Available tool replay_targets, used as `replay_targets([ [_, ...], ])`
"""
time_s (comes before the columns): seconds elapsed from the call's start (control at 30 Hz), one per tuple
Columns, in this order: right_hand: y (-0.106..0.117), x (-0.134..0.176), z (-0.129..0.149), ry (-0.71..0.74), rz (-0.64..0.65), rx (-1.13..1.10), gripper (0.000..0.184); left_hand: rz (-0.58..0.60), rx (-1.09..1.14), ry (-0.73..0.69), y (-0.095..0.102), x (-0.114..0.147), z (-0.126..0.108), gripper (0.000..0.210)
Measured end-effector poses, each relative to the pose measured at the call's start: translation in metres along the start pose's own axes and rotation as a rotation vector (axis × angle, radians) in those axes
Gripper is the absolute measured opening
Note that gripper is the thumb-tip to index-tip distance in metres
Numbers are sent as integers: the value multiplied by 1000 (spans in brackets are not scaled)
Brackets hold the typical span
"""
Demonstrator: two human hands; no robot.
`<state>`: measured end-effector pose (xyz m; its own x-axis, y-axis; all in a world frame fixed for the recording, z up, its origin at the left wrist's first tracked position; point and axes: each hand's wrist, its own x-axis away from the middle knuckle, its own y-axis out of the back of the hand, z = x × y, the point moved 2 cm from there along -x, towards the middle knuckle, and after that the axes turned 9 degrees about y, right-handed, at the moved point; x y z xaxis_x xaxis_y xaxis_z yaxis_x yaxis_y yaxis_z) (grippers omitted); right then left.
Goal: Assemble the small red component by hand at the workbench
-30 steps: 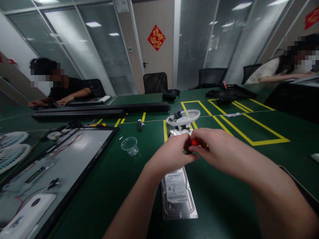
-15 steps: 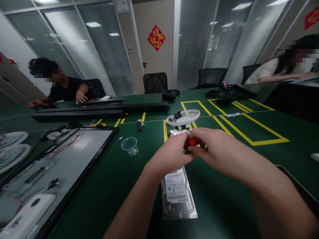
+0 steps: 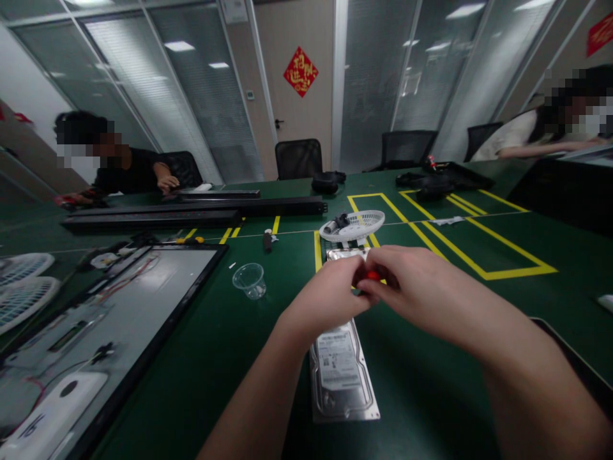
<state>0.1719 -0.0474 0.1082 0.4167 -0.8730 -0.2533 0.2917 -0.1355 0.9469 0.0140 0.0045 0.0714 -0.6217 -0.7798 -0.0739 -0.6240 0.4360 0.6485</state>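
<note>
My left hand [image 3: 338,287] and my right hand [image 3: 402,275] meet above the green table, fingers curled in around a small red object [image 3: 373,276]. Only a bit of red shows between the fingers, so its kind is hidden. My right fingers pinch it; what my left fingers grip is covered by the hand. Below my wrists a silver hard drive [image 3: 342,377] with a white label lies flat on the table. Just beyond my hands, part of another silver metal piece [image 3: 341,254] peeks out in front of a white plastic basket [image 3: 368,223] holding small dark parts.
A clear plastic cup [image 3: 249,281] stands left of my hands. An opened flat panel [image 3: 158,275] with wires fills the left side, and long black bars [image 3: 282,206] lie beyond it. Two people sit across the table, left and right. A dark-edged object [image 3: 569,351] lies at right.
The red bit between my fingers has shifted slightly right and is more covered. Across the table, the left person's hand and a dark bar have moved right.
</note>
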Motion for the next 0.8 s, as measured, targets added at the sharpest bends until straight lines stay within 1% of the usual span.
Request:
replay_targets([
  [0.07, 1, 0, 0, -32, 9, 4, 9, 4, -10, 2, 1, 0, 0, 19],
  [0.17, 1, 2, 1, -10, 21, -33, 9, 10, 4, 6, 2, 0, 1, 25],
  [0.27, 0, 3, 1, 45, 13, -46, 23, -3, 16, 12, 2, 0, 1, 28],
  [0.3, 0, 2, 1, 51, 10, -43, 24, -9, 20, 13, 2, 0, 1, 28],
  [0.37, 0, 1, 1, 29, 17, -36, 19, -11, 22, 15, 2, 0, 1, 26],
  [0.43, 1, 0, 1, -23, 29, -22, 9, -7, 18, 19, 1, 0, 1, 22],
  [0.47, 1, 0, 1, -46, 29, -13, 6, -1, 15, 26, 1, 0, 1, 19],
  [0.5, 1, 0, 1, -56, 28, -8, 8, 6, 15, 34, 1, 0, 2, 18],
  [0.57, 1, 1, 1, -37, 18, -23, 10, 11, 32, 44, 1, 0, 3, 21],
  [0.63, 0, 2, 1, 16, 1, -64, 13, -6, 66, 42, 0, 0, 4, 27],
  [0.73, -2, 2, 0, 82, -18, -111, 27, -51, 94, 39, -1, 1, 5, 29],
  [0.77, -2, 1, 0, 86, -17, -111, 27, -54, 86, 35, -1, 0, 5, 27],
  [0.8, -3, 0, 0, 73, -9, -98, 22, -46, 70, 28, -1, 0, 5, 25],
])
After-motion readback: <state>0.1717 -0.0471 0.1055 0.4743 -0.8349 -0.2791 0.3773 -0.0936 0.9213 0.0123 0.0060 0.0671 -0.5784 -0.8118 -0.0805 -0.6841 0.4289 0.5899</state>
